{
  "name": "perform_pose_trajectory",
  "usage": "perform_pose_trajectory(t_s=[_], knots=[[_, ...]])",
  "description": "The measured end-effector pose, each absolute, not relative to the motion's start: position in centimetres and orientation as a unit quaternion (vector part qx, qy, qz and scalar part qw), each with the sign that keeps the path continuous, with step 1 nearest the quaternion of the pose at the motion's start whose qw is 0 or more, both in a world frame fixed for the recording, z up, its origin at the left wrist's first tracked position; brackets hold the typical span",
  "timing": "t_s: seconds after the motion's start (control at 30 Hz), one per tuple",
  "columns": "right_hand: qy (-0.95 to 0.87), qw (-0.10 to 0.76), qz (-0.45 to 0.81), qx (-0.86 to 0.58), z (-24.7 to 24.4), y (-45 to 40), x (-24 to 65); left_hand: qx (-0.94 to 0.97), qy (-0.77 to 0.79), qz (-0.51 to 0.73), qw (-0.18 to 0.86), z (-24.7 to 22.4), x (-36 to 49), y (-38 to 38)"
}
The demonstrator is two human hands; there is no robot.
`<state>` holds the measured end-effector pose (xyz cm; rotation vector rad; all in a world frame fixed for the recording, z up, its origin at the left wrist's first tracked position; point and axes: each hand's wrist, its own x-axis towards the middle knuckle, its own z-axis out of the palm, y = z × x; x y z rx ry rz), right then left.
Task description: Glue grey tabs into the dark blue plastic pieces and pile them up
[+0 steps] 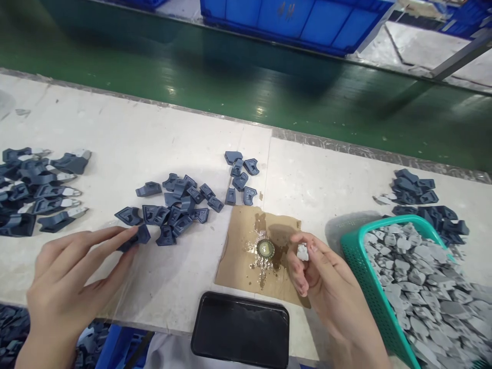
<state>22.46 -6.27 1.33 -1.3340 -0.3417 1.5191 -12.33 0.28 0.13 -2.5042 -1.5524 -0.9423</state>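
Faceted blue piece (143,234), pinched in the left hand (71,271); rough pale-grey chip (303,252), held in the right hand (328,274).

So we've got a whitish worktop (326,174) with a scuffed grey edge (346,147) along its far side, then a glossy green strip (184,77) catching spots of light (260,110), a big blue crate (253,20) at 12 o'clock, and at 2 o'clock a slanting grey bar (463,55) near another pale surface (423,43)

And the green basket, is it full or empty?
Full, or nearly: grey pieces lie heaped across the green basket, close to its rim.
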Motion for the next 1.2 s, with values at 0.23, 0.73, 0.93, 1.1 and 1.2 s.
perform_pose_trajectory(t_s=[0.23, 0.73, 0.93, 1.1, 1.2], knots=[[-0.162, 0.510, 0.649, -0.541, 1.3, -6.3, 22.4, -0.500, -0.641, -0.478, -0.332, 2.5, -4.9, -2.4], [-0.531, 0.424, 0.280, -0.678, -0.7, -7.6, 22.5, -0.305, -0.406, -0.281, -0.815, 0.9, 0.9, -2.1], [-0.608, 0.366, 0.245, -0.661, -0.4, -7.6, 22.3, -0.257, -0.400, -0.265, -0.839, 1.1, 1.1, -1.3], [-0.654, 0.344, 0.238, -0.630, -0.7, -7.6, 22.2, -0.265, -0.389, -0.262, -0.843, 0.6, 1.3, -1.5], [-0.656, 0.352, 0.228, -0.628, -0.7, -7.7, 22.3, -0.308, -0.423, -0.282, -0.804, 0.6, 1.4, -1.6]])
